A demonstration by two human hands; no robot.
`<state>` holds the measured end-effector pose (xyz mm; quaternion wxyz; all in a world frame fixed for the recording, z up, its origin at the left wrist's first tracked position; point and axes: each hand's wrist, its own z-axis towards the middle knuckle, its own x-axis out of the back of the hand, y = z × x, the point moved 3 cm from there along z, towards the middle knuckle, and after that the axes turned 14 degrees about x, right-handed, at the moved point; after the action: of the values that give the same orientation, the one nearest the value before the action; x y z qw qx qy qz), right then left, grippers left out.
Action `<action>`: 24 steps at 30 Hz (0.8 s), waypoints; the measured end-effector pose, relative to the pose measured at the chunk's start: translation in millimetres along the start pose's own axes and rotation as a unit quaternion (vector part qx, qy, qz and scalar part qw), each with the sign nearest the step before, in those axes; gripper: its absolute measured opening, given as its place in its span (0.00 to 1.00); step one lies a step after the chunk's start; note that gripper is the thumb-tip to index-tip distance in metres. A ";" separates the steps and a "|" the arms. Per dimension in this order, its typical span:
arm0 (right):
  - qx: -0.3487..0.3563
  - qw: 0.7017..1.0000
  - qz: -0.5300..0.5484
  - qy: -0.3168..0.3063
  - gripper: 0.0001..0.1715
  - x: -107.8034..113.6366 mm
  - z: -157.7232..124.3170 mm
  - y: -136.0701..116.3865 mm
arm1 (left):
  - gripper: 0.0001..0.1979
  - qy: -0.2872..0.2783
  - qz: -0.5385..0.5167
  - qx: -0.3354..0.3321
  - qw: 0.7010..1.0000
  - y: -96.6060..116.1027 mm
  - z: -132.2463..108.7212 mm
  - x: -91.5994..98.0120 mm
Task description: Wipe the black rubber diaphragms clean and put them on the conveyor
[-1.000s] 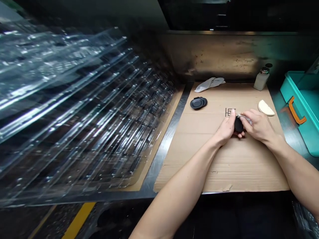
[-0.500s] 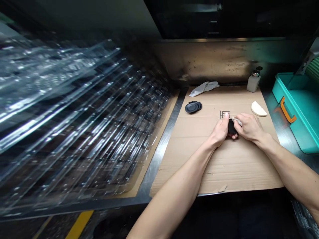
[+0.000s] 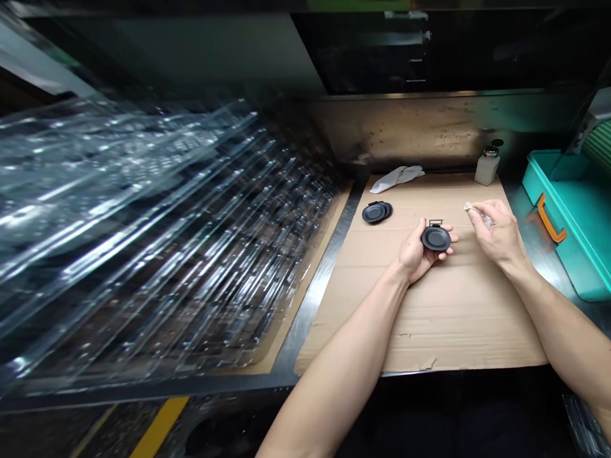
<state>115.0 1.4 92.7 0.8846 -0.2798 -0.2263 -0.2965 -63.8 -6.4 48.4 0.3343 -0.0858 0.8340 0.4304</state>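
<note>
A small black oval part [image 3: 436, 238] rests in my left hand [image 3: 415, 253], its dished face turned up and my fingers around its edge. To the right, apart from it, my right hand [image 3: 499, 232] pinches a crumpled whitish cloth [image 3: 470, 207]; much of the cloth is hidden by the fingers. Similar black oval parts [image 3: 377, 212] lie overlapping on the cardboard sheet [image 3: 468, 318], left of my hands.
At the sheet's back edge are a white glove or cloth [image 3: 397, 179] and a bottle [image 3: 487, 166] with a metal top. A teal bin [image 3: 585, 254] with an orange handle stands right. Stacked clear plastic trays [image 3: 191, 254] fill the left.
My right hand has moved right with the cloth, away from my left hand. The black part in my left hand now shows its dished face. The camera view has shifted slightly.
</note>
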 end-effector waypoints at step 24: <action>0.011 0.997 -0.046 -0.062 0.17 -19.3 -9.4 8.1 | 0.31 -0.021 -0.224 0.082 0.971 13.8 -10.3 0.4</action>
<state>108.5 8.6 71.9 0.8575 -0.2768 -0.2967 -0.3162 -75.1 -5.8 61.4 0.4457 -0.2338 0.8189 0.2760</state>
